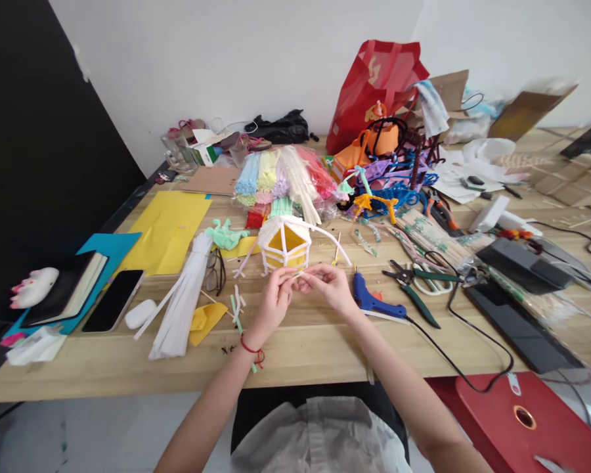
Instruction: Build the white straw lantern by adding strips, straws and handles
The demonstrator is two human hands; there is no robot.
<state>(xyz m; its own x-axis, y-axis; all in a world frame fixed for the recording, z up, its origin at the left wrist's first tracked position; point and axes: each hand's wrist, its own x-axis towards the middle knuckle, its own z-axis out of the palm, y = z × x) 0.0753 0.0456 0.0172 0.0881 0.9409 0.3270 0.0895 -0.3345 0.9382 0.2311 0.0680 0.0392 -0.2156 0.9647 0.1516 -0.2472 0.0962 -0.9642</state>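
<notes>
Pinching fingers: from far away I see my left hand (277,292) and right hand (328,286) close together, fingertips squeezing what looks like a small, thin, pale strip (299,276).
Little house: just past my fingers sits a many-sided little house (295,244) with smooth yellow walls and fuzzy white bars; I cannot tell if my fingers touch it.
Fuzzy sticks: soft white sticks (177,318) lie in a long bunch on the left, and a heap of colored bundles (282,172) sits behind in shiny, clear wrap.
Hard things: a blue plastic glue gun (374,299) lies near the right hand, beside green-handled cutters (418,302).
Writing: the red bag (357,98) has gold marks I cannot read; the clear packs (423,236) have green print, too small for me.
Bench: pale wood bench (305,355), with long grain lines.
Paper: flat yellow sheets (162,230) on the left.
Room: plain white wall (226,52) behind, big black panel (44,131) at left.
</notes>
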